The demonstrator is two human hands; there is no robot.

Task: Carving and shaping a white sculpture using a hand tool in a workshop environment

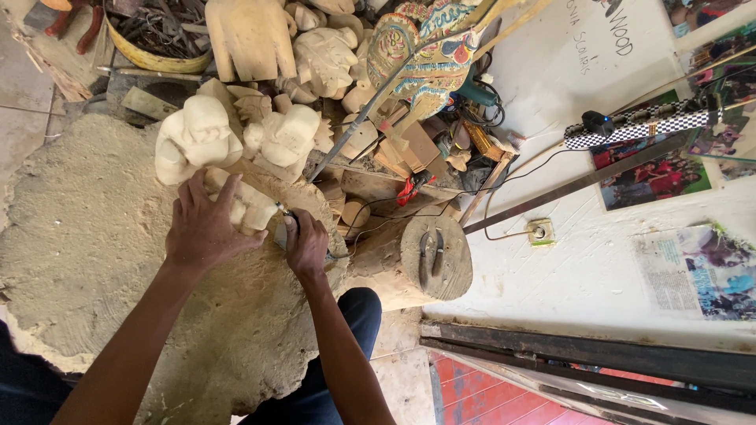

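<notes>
My left hand (203, 228) lies flat over a pale unfinished wood carving (250, 206) and holds it down on a big sawdust-covered stump (94, 236). My right hand (305, 245) grips a small rotary carving tool (282, 223) whose tip meets the carving's right side. A thin cord runs off from the tool to the right. The part of the carving under my left palm is hidden.
Several pale carved figures (197, 134) stand behind the work. A painted bird-like carving (429, 51) and a tub of metal tools (157, 35) sit farther back. A round log (435, 256) carries two dark tools. A wall socket (540, 231) and posters are on the white wall.
</notes>
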